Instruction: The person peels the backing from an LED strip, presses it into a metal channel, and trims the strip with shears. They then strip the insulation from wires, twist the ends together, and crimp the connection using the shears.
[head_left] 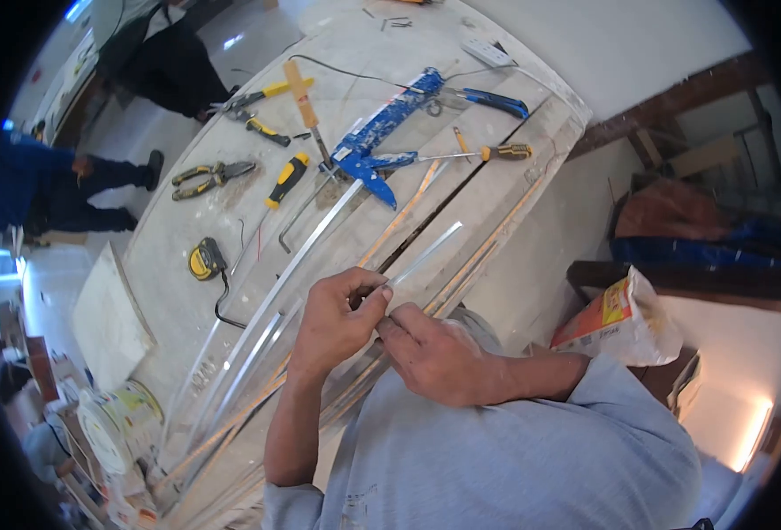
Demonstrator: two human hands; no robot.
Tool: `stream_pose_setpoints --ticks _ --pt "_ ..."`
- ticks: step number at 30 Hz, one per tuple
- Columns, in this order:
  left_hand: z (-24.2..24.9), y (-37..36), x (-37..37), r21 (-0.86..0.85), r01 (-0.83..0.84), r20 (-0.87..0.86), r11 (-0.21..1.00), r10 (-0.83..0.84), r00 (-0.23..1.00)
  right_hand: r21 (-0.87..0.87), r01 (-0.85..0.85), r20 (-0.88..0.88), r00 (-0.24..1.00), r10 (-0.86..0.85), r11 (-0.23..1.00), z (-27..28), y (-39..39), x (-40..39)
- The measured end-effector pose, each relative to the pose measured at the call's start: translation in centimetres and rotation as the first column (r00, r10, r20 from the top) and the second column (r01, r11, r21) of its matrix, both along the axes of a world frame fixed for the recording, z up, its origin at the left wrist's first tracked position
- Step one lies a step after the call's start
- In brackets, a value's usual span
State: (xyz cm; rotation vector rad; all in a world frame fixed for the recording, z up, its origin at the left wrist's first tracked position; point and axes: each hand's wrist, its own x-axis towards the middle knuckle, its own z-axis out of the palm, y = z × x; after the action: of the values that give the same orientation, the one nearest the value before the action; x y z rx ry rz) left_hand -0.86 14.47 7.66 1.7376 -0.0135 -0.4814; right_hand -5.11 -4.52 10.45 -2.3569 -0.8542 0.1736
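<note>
Pinching pale slim strip (433, 251) now, head view: left hand (342, 318), thumb against forefinger, strip pointing toward one o'clock above counter (364, 44). Right hand (435, 358) close beside, fingers curled; cannot tell what its grip holds. Looks like fingertip handling step; next move likely calls for steady, light pinch. Blue caulking gun (413, 99) up at twelve, tape measure (203, 259) at ten. Room: bucket (112, 428) at eight, plastic bag (654, 322) at three, person (33, 181) at ten.

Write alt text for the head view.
A person's left hand pinches a thin pale strip, the right hand close beside it. On the worktable lie a blue caulking gun, pliers, a screwdriver and a tape measure.
</note>
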Motion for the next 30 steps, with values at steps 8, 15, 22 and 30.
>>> stream_pose_setpoints --ticks 8,15,22,30 --pt "0.0 1.0 0.3 -0.111 0.003 -0.181 0.994 -0.024 0.983 0.235 0.158 0.12 0.974 -0.19 0.959 -1.1 -4.3 2.7" --pt "2.2 0.6 0.7 -0.197 0.004 -0.257 0.98 -0.056 0.965 0.045 -0.027 0.367 0.93 0.009 0.999 -0.5 -6.0 7.8" --pt "3.0 0.4 -0.1 0.09 0.047 -0.008 0.995 -0.046 0.999 0.051 -0.114 0.295 0.951 0.094 0.992 -0.8 -5.5 8.6" --pt "4.8 1.3 0.5 0.484 0.147 0.505 0.862 -0.413 0.758 0.169 -0.191 0.259 0.955 0.144 0.967 -1.1 -5.7 9.0"
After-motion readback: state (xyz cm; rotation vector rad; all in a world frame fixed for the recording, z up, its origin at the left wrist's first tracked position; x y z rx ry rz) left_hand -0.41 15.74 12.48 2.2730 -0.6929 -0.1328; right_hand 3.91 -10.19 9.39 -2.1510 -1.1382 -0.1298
